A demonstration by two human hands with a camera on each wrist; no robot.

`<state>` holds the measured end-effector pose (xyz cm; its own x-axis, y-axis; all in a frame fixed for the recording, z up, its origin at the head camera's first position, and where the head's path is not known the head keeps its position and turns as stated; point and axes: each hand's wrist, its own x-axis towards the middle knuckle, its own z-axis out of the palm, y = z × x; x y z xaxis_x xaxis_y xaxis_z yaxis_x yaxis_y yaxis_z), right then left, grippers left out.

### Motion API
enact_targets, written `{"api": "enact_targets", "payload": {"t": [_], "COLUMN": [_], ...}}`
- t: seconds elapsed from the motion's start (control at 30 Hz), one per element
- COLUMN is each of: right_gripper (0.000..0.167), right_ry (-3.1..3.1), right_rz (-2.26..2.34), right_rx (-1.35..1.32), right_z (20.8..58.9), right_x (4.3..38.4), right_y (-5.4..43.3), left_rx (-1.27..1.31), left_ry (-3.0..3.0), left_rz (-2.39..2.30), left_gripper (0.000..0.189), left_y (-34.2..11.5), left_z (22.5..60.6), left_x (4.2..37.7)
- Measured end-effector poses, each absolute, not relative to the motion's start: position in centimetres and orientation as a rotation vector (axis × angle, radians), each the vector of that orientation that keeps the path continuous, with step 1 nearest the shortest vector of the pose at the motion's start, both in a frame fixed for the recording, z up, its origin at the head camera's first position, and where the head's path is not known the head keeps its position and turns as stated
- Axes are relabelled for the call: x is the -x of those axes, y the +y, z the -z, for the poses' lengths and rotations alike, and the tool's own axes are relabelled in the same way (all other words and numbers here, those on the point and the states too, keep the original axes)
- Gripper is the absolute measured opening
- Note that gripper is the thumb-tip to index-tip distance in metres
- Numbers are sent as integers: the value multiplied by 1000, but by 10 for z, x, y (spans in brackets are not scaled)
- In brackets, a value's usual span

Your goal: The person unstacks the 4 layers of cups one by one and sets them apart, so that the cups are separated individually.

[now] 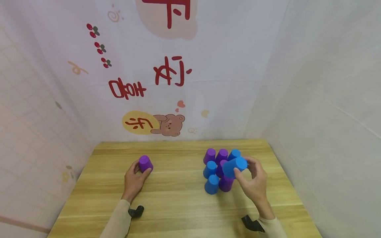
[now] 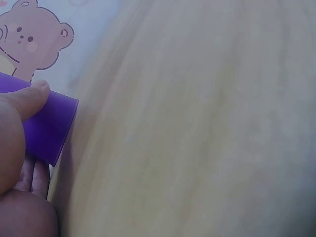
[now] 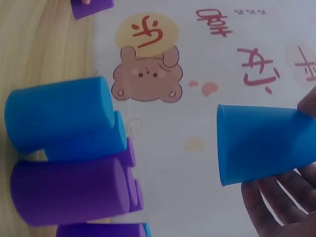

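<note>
On the left of the table, my left hand (image 1: 134,181) grips an upside-down purple cup (image 1: 145,164), thumb on the near side. In the left wrist view, that cup's rim is close to the tabletop; contact is hard to tell. My right hand (image 1: 255,181) holds a blue cup (image 1: 232,168) in the air, its base tilted up and to the right. Under and beside it stands a cluster of upside-down cups, among them a front blue cup (image 1: 212,184), a front purple cup (image 1: 226,184) and a back purple cup (image 1: 210,156). The raised cup hides part of the cluster.
The wooden table (image 1: 178,205) ends at a white printed cloth (image 1: 226,82) behind. Another pale cloth (image 1: 333,109) hangs along the right side, and a grid-patterned one (image 1: 32,132) along the left. Dark wrist mounts (image 1: 136,211) sit on both forearms.
</note>
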<state>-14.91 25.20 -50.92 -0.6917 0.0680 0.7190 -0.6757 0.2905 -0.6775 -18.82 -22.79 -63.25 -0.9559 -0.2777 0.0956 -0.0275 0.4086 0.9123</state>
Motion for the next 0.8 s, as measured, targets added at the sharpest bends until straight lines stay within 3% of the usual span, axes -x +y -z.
{"api": "enact_targets", "payload": {"t": [0.8], "right_gripper": [48], "right_ry": [-2168], "right_rz": [-1394], "right_rx": [-167], "right_z": [550], "right_x": [133], "right_y": [309], "left_rx": [-258], "left_ry": [-2444], "left_rz": [1589], "left_gripper": [76], "left_y": [-230], "left_z": [634], "left_x": [186]}}
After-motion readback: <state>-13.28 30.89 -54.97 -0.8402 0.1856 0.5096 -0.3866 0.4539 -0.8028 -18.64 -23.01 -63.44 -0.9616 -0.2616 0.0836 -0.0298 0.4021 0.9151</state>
